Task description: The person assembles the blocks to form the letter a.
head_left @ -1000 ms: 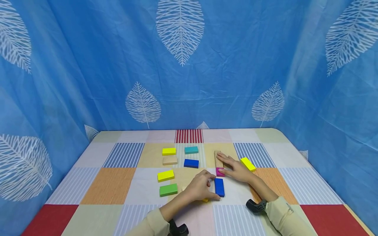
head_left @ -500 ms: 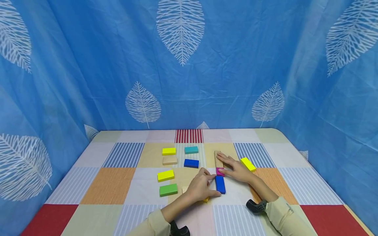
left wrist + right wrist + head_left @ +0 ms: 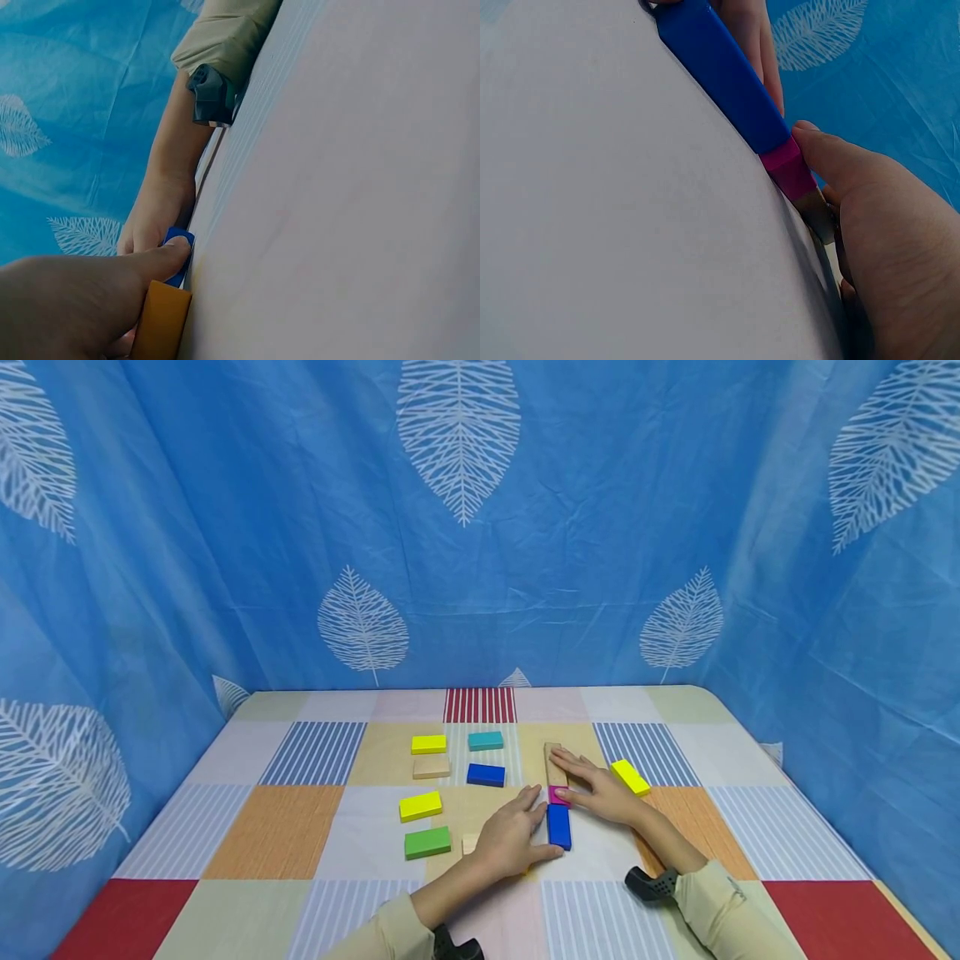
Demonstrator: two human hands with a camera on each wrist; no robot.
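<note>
A blue block (image 3: 558, 827) lies lengthwise on the table, its far end against a pink block (image 3: 558, 795). Beyond the pink piece a plain wooden block (image 3: 553, 768) continues the line. My left hand (image 3: 510, 839) is beside the blue block, its thumb pressing the near end and its fingers stretched along the left side. In the left wrist view an orange-yellow block (image 3: 161, 321) stands close below that thumb. My right hand (image 3: 603, 792) rests over the wooden block with straight fingers, and its thumb (image 3: 810, 139) touches the pink block's side.
Left of the hands lie two yellow blocks (image 3: 428, 744), a wooden one (image 3: 431, 767), a teal one (image 3: 486, 741), another blue one (image 3: 486, 775) and a green one (image 3: 427, 842). Another yellow block (image 3: 630, 777) sits right of my right hand. A blue curtain (image 3: 570, 568) surrounds the patchwork-covered table.
My left hand has pushed the blue block away from me until it meets the pink block, and its fingers have straightened. The right hand has stayed in place.
</note>
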